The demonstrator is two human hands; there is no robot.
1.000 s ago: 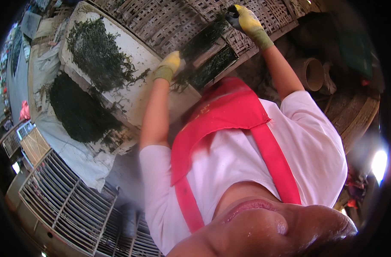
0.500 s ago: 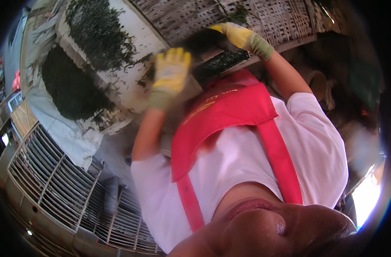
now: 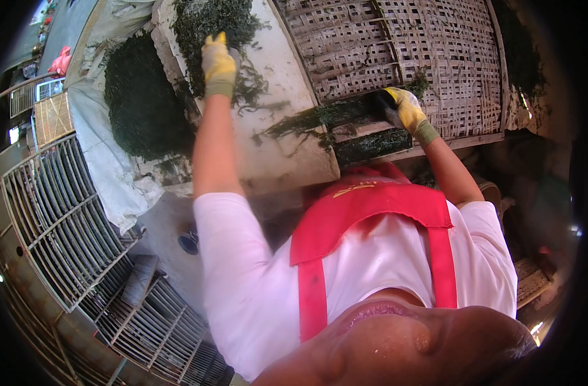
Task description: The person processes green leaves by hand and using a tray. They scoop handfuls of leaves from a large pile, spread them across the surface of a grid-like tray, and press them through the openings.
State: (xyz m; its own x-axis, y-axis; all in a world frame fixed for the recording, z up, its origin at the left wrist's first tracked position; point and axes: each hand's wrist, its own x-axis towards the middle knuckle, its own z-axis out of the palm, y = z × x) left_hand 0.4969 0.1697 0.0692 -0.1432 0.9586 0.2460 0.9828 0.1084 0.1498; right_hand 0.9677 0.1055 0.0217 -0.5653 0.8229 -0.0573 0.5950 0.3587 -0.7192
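My left hand, in a yellow and pale glove, reaches forward into a heap of dark green stringy strands on a pale board. Its fingers curl down into the strands, partly hidden. Farther right, my right hand, gloved alike with a dark patch at the fingers, closes over the end of a long bundle of dark green strands. The bundle's loose end trails left onto the pale board. Just below it, a second dark green strip lies along the near edge of a woven slatted rack.
Another dark green heap lies left of the board, by a whitish sheet that hangs down. Metal barred racks stand at the lower left. A red apron covers my front, close to the board's near edge.
My left hand has moved forward onto the heap, its spread fingers now curled. My right hand stays by the rack edge with the bundle. The view has shifted, showing more of the rack.
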